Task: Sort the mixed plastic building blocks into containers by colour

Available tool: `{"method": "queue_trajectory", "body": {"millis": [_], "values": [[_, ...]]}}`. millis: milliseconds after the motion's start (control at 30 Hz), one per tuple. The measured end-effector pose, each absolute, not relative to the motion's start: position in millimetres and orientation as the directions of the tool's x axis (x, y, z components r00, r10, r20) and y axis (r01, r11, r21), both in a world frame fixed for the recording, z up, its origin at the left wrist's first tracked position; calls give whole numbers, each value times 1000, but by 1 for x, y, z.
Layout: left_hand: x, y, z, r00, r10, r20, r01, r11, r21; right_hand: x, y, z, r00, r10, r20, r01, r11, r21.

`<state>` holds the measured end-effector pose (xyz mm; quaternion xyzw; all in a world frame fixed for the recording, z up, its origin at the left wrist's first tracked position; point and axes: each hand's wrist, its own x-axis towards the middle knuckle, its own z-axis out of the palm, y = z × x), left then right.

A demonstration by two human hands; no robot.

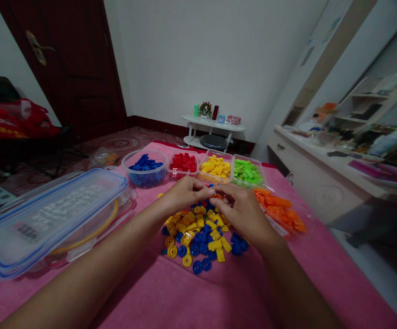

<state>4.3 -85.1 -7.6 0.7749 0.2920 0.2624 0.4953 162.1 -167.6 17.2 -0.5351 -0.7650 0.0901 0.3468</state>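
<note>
Over a mixed pile of yellow and blue toy bricks [203, 237], my two hands meet fingertip to fingertip. My left hand [193, 189] is closed in a pinch, its thumb pressed to the fingers. Facing it, my right hand [241, 208] is closed too, with fingers bent inward. A small red-orange toy brick [219, 196] shows partly between the fingertips; its shape is mostly hidden. Round blue and yellow wheel-like pieces [197, 267] lie at the near side of the pile.
Behind the pile stand tubs of blue bricks [145, 167], red bricks [183, 162], yellow bricks [216, 167] and green bricks [247, 172]. Orange bricks [280, 211] fill a container at right. Blue-rimmed clear lids [54, 219] lie stacked at left on the pink cloth [143, 292].
</note>
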Motion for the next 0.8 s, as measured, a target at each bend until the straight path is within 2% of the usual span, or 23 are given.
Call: {"method": "queue_trajectory", "body": {"millis": [133,233,300,400,500,600,700,800], "values": [[8,-89,-8,674,730,116,201,-333,921,161,-167,17,-149,892,427,786,369,-495],[5,-87,-9,672,730,125,289,-414,863,173,-165,22,-75,894,443,794,322,-516],[-1,-81,-9,647,752,128,440,-505,742,193,-164,29,58,867,495,821,241,-518],[-12,-70,-11,525,843,113,737,-517,435,236,-166,39,273,781,561,891,15,-455],[-20,-63,-14,375,923,84,898,-384,213,282,-168,40,383,807,450,910,-245,-336],[-21,-61,-18,354,935,-7,926,-349,144,313,-168,31,435,861,266,897,-385,-218],[-20,-62,-17,390,918,-75,917,-381,117,323,-165,22,458,880,126,885,-437,-161],[-20,-63,-15,414,905,-100,909,-406,94,315,-163,20,428,893,137,899,-406,-166]]}}
